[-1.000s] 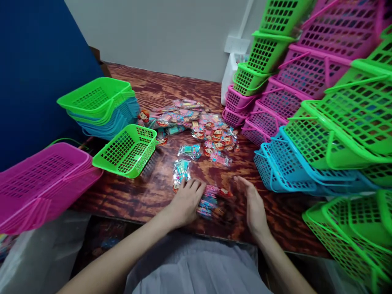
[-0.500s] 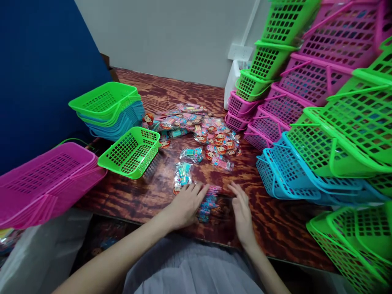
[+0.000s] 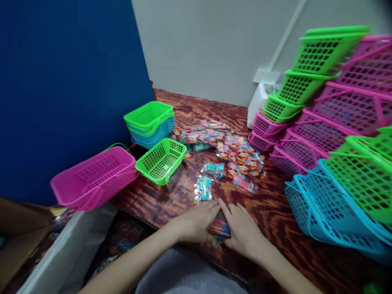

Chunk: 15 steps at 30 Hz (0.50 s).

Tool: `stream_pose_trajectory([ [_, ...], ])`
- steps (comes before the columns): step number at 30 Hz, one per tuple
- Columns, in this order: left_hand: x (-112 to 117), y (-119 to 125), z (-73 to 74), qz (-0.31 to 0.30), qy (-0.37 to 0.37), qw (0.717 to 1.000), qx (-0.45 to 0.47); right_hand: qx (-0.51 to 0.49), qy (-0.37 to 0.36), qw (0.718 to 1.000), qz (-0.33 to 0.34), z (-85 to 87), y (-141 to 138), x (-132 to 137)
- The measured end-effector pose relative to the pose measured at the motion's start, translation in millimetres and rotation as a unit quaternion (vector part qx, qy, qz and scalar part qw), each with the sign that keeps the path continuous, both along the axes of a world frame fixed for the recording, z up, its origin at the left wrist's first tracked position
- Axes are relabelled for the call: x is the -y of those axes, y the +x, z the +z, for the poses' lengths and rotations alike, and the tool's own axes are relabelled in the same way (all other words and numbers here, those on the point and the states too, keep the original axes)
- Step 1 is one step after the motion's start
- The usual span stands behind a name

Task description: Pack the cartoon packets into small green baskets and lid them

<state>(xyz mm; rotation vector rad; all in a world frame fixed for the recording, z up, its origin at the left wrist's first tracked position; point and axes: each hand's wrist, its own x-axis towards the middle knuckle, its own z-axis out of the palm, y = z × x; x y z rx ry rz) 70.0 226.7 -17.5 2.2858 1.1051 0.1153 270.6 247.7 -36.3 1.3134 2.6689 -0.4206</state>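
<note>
A small bundle of thin colourful pieces (image 3: 219, 227), pink, blue and green and blurred by motion, lies near the front edge of the table. From the left side my left hand (image 3: 197, 222) closes around it, fingertips at its far end. On the other side my right hand (image 3: 245, 232) presses against the bundle, thumb near and fingers reaching over its top. Both hands partly hide it. Just beyond the fingers is a clear packet with turquoise contents (image 3: 203, 188), and a second turquoise packet (image 3: 213, 169) lies farther back.
A heap of packets with cartoon-girl pictures (image 3: 241, 155) spreads across the table's middle. Left stand a single green basket (image 3: 161, 161), stacked pink baskets (image 3: 94, 179) and a green-and-blue stack (image 3: 149, 118). Tall stacks of filled pink baskets (image 3: 339, 106) and blue baskets (image 3: 318, 200) line the right.
My right hand has moved left onto the bundle, so both hands now meet around it. The view has shifted left, showing more of the cardboard box at lower left.
</note>
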Motion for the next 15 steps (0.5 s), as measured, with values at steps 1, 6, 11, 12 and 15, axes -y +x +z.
stream_pose_trajectory([
  [1,-1,-13,10.3,0.013,0.000,1.000,0.025,0.013,-0.004,1.000,0.007,0.2,-1,-2],
  [6,-34,-100,64.8,0.254,0.150,0.953,-0.067,0.014,-0.020,0.999,0.036,-5.1,-6,-6],
  [11,-79,-161,74.1,0.403,0.199,0.862,-0.235,-0.012,-0.016,0.999,0.028,-18.4,-1,0],
  [12,-84,-165,70.8,0.412,0.198,0.856,-0.243,-0.021,-0.009,0.999,0.023,-20.7,0,2],
  [15,-92,-166,61.0,0.416,0.190,0.853,-0.250,-0.049,-0.001,0.999,-0.005,-23.7,2,4],
])
